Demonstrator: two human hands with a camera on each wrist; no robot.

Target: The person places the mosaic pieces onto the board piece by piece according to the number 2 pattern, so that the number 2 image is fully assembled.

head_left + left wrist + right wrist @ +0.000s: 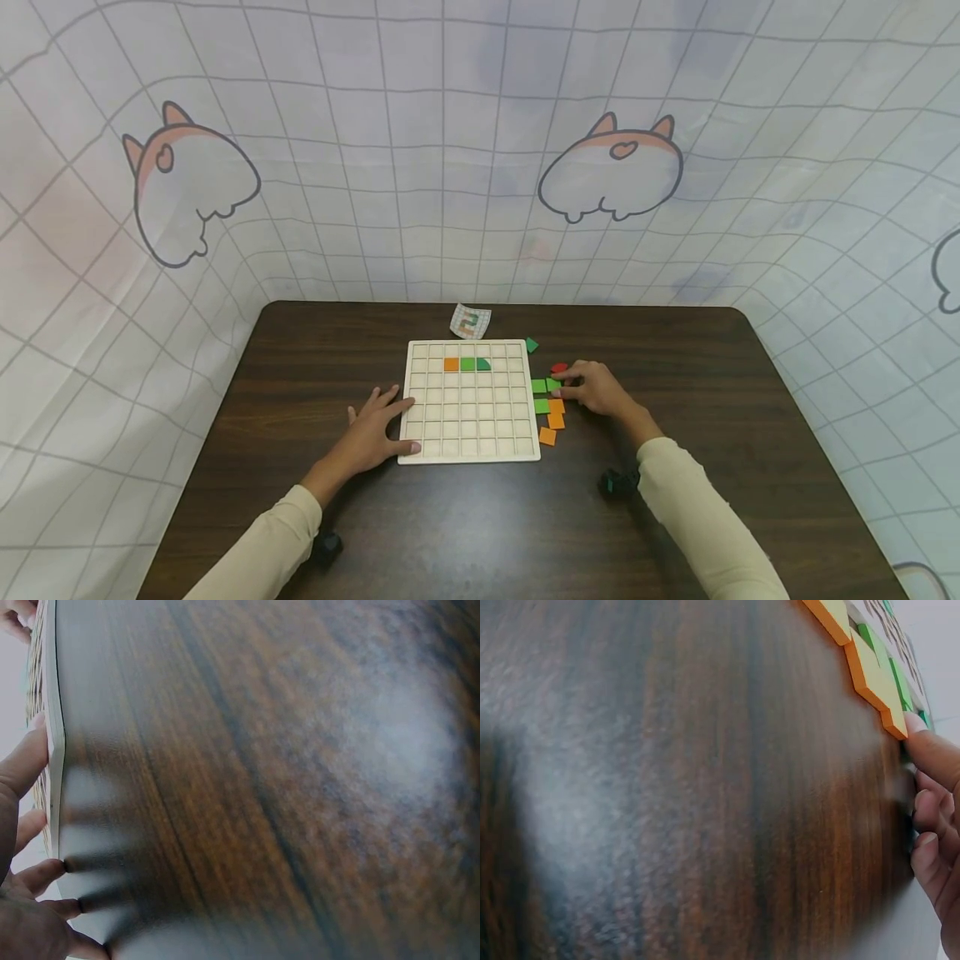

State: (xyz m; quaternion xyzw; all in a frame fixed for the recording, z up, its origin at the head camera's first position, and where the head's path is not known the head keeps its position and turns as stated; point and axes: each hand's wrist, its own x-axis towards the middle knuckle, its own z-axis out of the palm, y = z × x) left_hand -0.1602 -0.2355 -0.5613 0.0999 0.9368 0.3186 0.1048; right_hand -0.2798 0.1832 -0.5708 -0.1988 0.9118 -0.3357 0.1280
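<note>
A pale square grid board [467, 460] lies on the table. In its upper part an orange square tile [451, 364], a green square tile [468, 364] and a dark green rounded tile [483, 364] sit side by side in one row. My left hand [367, 435] rests with spread fingers at the board's left edge, thumb and forefinger on its rim. To the right of the board, my right hand [596, 389] pinches a green tile [553, 384] between thumb and forefinger. A red tile [558, 367] lies just beyond those fingertips.
Beside the board's right edge lie more green tiles [542, 406], several orange tiles [547, 436] and a dark green triangular tile [532, 344]. A small patterned card [470, 321] lies behind the board. Dark wrist devices [618, 484] show under both forearms.
</note>
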